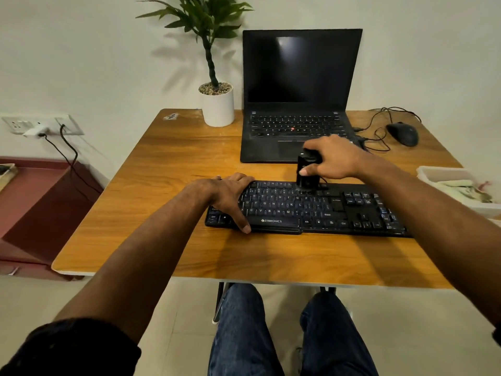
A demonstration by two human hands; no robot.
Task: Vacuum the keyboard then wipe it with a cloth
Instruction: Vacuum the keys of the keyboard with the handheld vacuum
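A black keyboard [325,210] lies across the front half of the wooden table [168,191]. My right hand [332,157] grips a small black handheld vacuum [307,175], held upright with its lower end on the keyboard's top rows near the middle. My left hand [230,198] lies over the keyboard's left end, fingers spread across the far edge and thumb at the near edge beside the spacebar. A pale cloth [458,185] sits in a white tray [433,173] at the table's right edge.
An open black laptop [298,104] stands behind the keyboard. A potted plant [217,104] is to its left, a black mouse [402,134] with tangled cable to its right. A wall socket [40,124] with cords and a maroon cabinet [32,202] are left of the table.
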